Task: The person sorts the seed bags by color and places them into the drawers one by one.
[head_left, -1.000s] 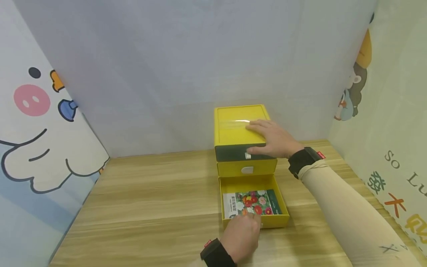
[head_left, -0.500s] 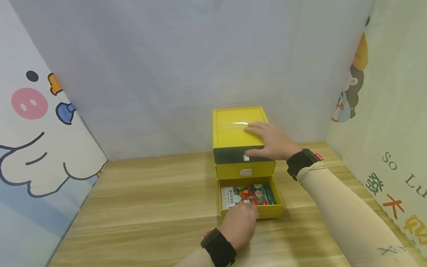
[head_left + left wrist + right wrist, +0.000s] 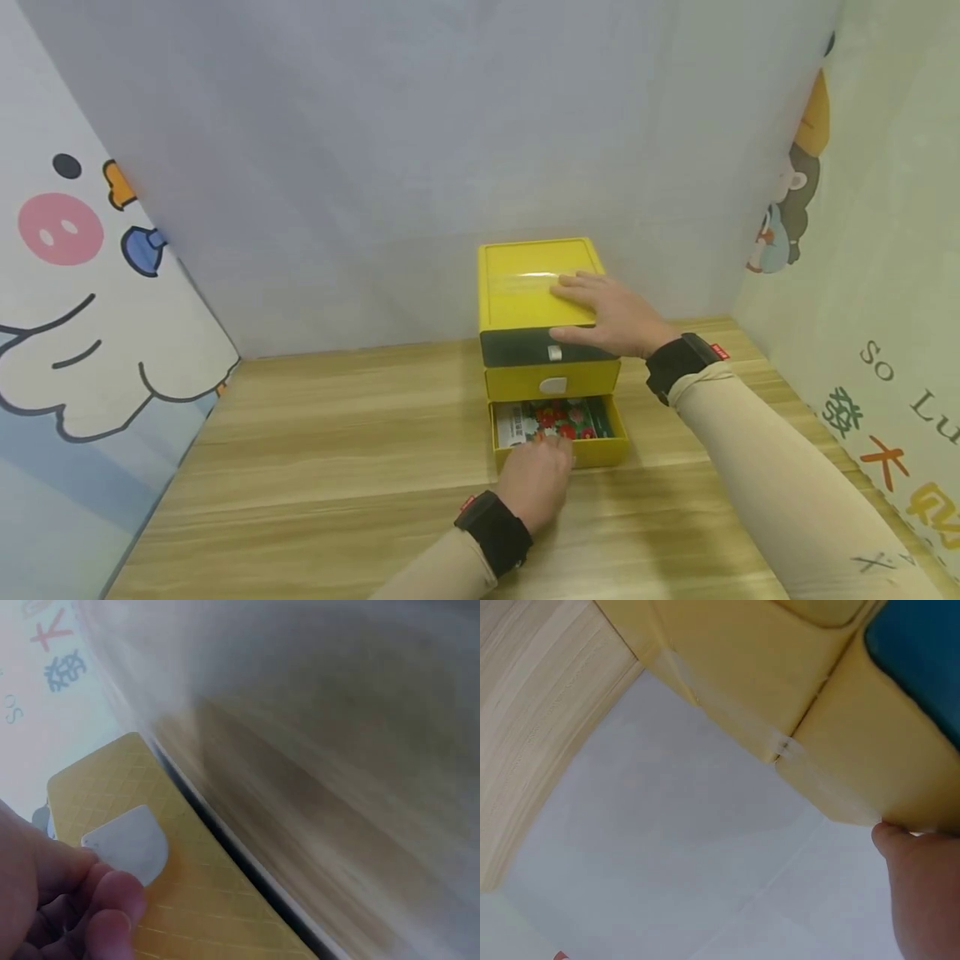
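A yellow mini drawer cabinet (image 3: 517, 287) stands against the back wall, with a dark green front panel (image 3: 517, 348) on its top drawer. Its bottom drawer (image 3: 603, 454) is pulled partly out. In that drawer lies a flower-printed packet (image 3: 577, 418) with a white left end. My left hand (image 3: 534, 483) is at the drawer's front, its curled fingers pinching the white tab handle (image 3: 133, 844) in the left wrist view. My right hand (image 3: 618, 317) rests on the cabinet's top right side with fingers spread, the thumb over the green front.
The closed middle drawer (image 3: 517, 382) has a white tab of its own. Under the cabinet is a wood-grain table (image 3: 352, 433). A grey-white cloth (image 3: 360, 167) forms the back wall, and printed panels stand at left and right.
My left hand has moved forward, and the bottom drawer has slid farther into the cabinet with the packet in it. My right hand has stayed on top of the cabinet.
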